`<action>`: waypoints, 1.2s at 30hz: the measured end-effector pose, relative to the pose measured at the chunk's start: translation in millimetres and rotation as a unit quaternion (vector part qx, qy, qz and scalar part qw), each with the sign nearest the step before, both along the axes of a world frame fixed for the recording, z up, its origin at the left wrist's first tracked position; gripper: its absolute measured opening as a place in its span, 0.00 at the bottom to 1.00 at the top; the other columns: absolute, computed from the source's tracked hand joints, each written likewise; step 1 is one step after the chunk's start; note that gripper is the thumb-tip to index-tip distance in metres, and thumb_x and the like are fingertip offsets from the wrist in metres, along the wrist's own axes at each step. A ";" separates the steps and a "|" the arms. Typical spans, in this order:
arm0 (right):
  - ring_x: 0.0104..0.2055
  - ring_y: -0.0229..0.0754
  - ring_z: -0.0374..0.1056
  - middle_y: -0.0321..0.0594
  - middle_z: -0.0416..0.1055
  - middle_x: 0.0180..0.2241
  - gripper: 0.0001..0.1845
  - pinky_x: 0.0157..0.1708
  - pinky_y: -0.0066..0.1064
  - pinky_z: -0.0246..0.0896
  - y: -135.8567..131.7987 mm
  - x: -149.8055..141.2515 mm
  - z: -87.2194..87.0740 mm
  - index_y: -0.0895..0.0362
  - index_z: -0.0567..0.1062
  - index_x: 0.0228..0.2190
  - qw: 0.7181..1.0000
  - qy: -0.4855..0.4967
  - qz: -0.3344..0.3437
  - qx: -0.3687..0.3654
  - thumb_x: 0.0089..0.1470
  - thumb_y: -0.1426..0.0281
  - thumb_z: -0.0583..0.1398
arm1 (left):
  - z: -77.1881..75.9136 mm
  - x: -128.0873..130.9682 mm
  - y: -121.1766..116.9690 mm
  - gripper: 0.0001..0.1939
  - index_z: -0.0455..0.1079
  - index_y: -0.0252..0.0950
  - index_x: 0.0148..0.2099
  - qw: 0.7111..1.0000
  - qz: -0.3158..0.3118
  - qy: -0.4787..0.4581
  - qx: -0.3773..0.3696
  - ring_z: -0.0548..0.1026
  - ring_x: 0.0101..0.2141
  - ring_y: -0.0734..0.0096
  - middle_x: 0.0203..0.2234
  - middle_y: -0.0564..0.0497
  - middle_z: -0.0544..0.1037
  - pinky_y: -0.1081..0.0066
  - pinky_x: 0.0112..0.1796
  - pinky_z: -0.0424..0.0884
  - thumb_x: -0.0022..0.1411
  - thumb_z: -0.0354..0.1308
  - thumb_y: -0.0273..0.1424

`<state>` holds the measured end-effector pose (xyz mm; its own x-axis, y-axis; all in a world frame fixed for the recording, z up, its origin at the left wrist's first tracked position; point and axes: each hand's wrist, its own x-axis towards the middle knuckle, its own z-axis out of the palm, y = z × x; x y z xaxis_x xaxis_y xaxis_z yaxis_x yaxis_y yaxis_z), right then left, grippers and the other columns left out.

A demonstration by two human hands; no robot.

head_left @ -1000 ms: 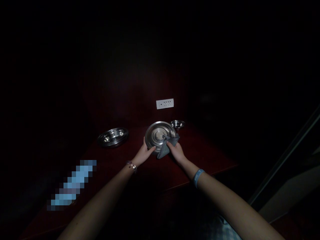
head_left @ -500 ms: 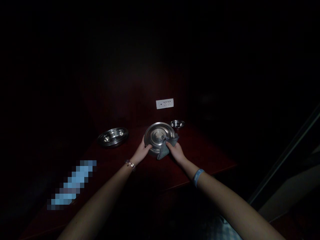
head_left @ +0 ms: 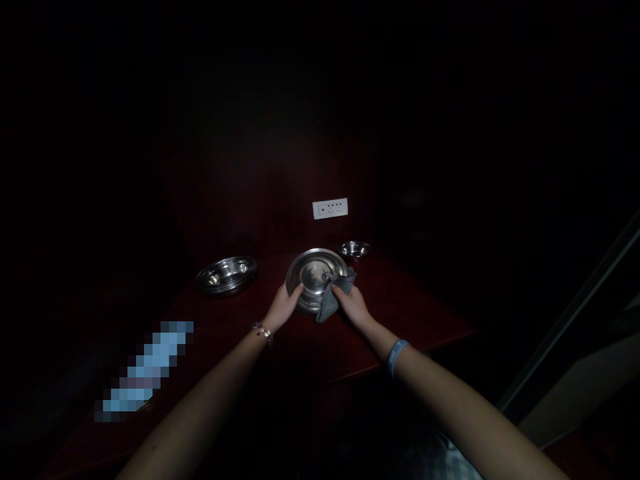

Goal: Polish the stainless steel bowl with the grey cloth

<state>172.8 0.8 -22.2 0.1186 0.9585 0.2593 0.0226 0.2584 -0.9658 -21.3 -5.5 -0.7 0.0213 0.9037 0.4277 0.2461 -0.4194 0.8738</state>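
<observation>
A shiny round metal plate (head_left: 314,272) is held up over the dark red table, its inner face tilted toward me. My left hand (head_left: 285,307) grips its lower left rim, thumb on the inside and fingers hidden behind. In my right hand (head_left: 354,305) is a grey cloth (head_left: 327,305), pinched under the thumb and pressed against the plate's lower right side. The right fingers are out of sight behind cloth and plate. Part of the cloth hangs below the rim.
Several stacked metal plates (head_left: 227,275) stand on the table (head_left: 395,313) to the left. Behind the held plate, to its right, is a small metal bowl (head_left: 354,250). A white socket panel (head_left: 330,209) sits on the back wall. A blurred-out blue object (head_left: 150,367) lies at the left front.
The plate has shifted slightly down and left and is turned a little in my hands. Both hands keep their hold, the cloth still at the lower right rim.
</observation>
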 end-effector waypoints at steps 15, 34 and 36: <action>0.46 0.48 0.74 0.45 0.79 0.42 0.18 0.48 0.36 0.66 -3.9 -0.3 7.4 0.59 0.78 0.37 0.994 0.098 -0.041 -0.012 0.47 0.61 0.61 | 1.6 -1.7 -11.2 0.39 0.54 0.34 0.64 0.983 -0.053 0.175 -0.017 0.77 0.41 0.60 0.44 0.42 0.78 0.61 0.44 0.73 0.58 0.59 0.49; 0.44 0.49 0.75 0.45 0.79 0.40 0.18 0.45 0.36 0.68 -4.8 -0.7 7.4 0.59 0.77 0.35 0.995 0.088 -0.040 -0.011 0.46 0.60 0.61 | 1.3 0.5 -11.6 0.32 0.65 0.34 0.55 0.980 -0.061 0.191 0.010 0.75 0.48 0.55 0.49 0.41 0.76 0.59 0.49 0.70 0.54 0.62 0.48; 0.44 0.49 0.75 0.45 0.79 0.40 0.18 0.45 0.36 0.68 -4.4 -0.5 6.7 0.59 0.78 0.35 0.995 0.085 -0.042 -0.009 0.46 0.59 0.61 | 1.7 0.7 -12.3 0.31 0.66 0.35 0.55 0.979 -0.060 0.196 0.012 0.75 0.46 0.55 0.48 0.42 0.76 0.60 0.47 0.71 0.54 0.62 0.48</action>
